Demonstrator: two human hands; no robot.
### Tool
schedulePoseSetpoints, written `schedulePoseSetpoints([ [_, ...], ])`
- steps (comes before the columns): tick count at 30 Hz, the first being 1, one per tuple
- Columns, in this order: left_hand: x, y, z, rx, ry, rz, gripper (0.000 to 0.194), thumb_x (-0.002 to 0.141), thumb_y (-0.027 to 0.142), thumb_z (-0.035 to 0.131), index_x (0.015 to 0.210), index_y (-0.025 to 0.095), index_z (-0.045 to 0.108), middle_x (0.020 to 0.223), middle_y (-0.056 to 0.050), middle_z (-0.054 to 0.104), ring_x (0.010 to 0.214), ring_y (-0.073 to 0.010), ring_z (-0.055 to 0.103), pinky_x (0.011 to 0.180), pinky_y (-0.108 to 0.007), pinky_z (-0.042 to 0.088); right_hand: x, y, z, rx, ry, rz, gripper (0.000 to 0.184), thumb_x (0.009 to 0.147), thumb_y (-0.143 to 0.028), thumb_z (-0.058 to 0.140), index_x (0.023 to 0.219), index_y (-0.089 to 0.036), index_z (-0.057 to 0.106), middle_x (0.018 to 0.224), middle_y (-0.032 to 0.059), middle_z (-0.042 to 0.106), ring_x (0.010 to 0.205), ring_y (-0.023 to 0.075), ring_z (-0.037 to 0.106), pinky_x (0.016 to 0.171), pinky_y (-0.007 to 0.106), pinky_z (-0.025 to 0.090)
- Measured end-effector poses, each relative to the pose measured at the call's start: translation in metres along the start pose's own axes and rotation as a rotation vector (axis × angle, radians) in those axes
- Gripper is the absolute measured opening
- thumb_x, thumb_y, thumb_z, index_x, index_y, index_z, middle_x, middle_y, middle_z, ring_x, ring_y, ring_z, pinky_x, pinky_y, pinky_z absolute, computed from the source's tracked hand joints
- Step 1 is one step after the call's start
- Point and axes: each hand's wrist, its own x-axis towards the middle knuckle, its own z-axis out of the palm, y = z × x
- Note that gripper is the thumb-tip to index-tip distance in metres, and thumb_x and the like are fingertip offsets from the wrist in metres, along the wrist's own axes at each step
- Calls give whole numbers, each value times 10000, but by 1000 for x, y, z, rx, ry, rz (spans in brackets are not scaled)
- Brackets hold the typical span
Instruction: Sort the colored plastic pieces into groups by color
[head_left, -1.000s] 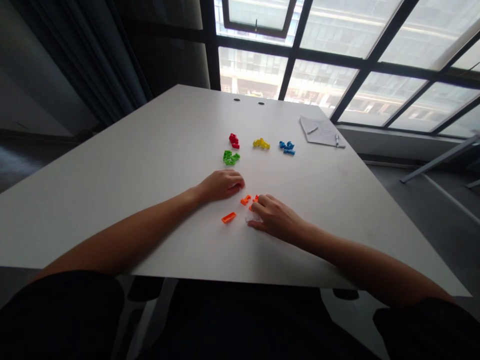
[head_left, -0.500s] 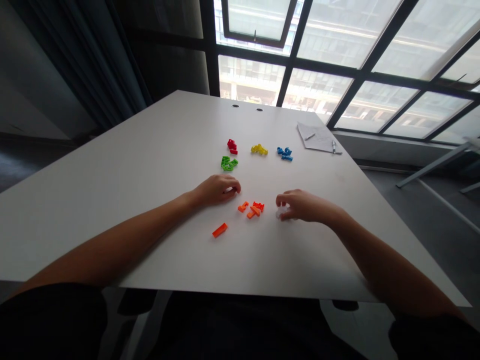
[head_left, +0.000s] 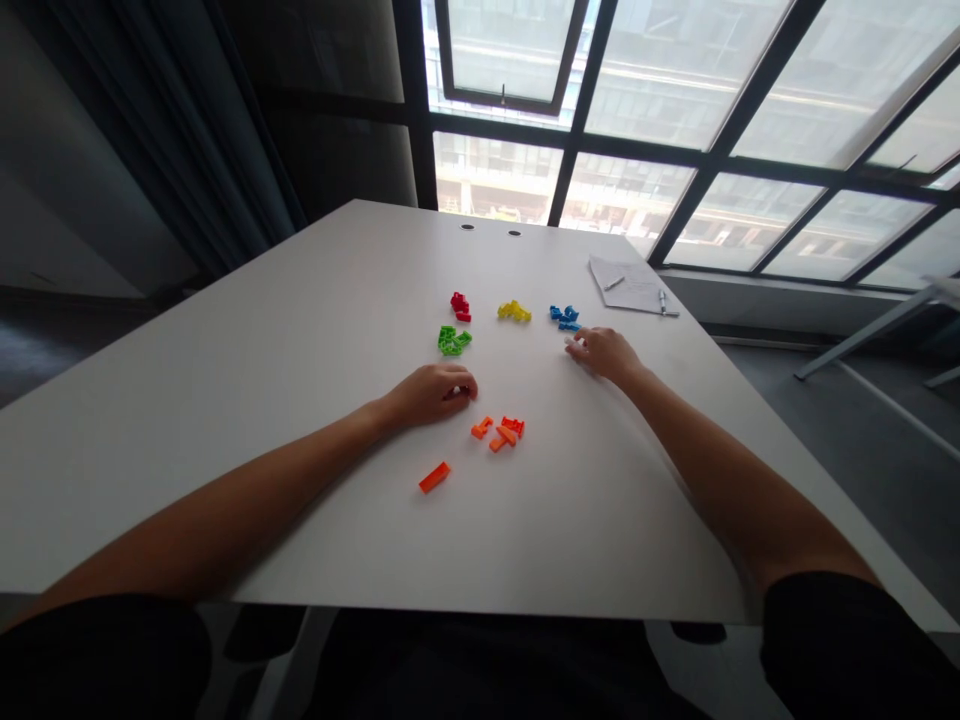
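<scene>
head view, looking down and forward: a white tabletop (head_left: 345,540) stands before a large window (head_left: 637,95), with small heaps of coloured plastic pieces set out by colour. the right hand (head_left: 604,350) is just beside the blue pieces (head_left: 566,316), on their near side. its thumb and fingers are drawn together in a pinch on a small pale, see-through piece (head_left: 571,342), mostly hidden by the fingertips; whether the hand also touches the blue ones, i cannot tell. the left hand (head_left: 431,393) rests on the tabletop, half curled, with a narrow gap between thumb and fingers; whether anything lies inside the curl, i cannot tell. it is between the green pieces (head_left: 453,342) and the orange pieces (head_left: 507,436), apart from both. a longer orange block (head_left: 435,477) lies by itself, nearer the person. farther off are the red pieces (head_left: 460,306) and the yellow pieces (head_left: 514,311).

the pale piece looks light and stiff, probably hard plastic, perhaps a little slippery; a fingertip pinch on its opposite edges should suit it. the coloured ones seem just as light and rigid, easiest to take by their sides.

no container can be made out; the heaps lie directly on the tabletop. toward the far right, paper (head_left: 637,292) carries two pens (head_left: 615,284).
</scene>
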Motion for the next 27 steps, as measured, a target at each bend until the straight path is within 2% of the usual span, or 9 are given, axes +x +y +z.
schedulePoseSetpoints([
  [6,1,0,1,45,-12,16,194,917,196,547,910,209,741,940,-32,723,717,-132,596,674,-247,456,-17,-2,0,-74,8,-15,489,1058,-577,519,1307,-203,714,1234,162,755,1018,310,730,818,353,517],
  [15,2,0,3,82,-11,20,194,920,197,548,908,216,741,969,-34,735,762,-142,631,700,-241,463,-30,-3,-1,-69,0,-54,588,1039,-618,546,1450,-202,613,1348,186,702,1097,333,702,854,374,528],
  [18,2,-1,4,86,-11,21,196,924,200,546,911,216,741,981,-35,737,783,-146,641,714,-243,466,-28,-6,-1,-56,19,-70,595,1032,-601,572,1472,-201,599,1391,185,679,1106,342,693,866,395,533],
  [21,2,-1,4,95,-6,16,198,931,205,544,914,217,740,989,-35,738,795,-148,644,713,-246,461,-23,-8,1,-32,89,-105,578,1050,-555,557,1491,-183,590,1468,187,633,1195,353,648,938,421,519],
  [24,2,1,4,106,-5,12,196,939,210,542,917,218,737,997,-33,738,801,-150,644,709,-254,454,-18,-9,5,-6,133,-186,527,1071,-493,527,1475,-166,611,1501,180,621,1282,353,588,1043,456,464],
  [27,2,2,3,110,-10,11,194,945,212,542,916,219,734,999,-34,736,814,-154,650,710,-256,455,-14,-9,8,2,115,-240,448,1060,-453,540,1382,-176,682,1456,159,669,1299,356,566,1081,490,411],
])
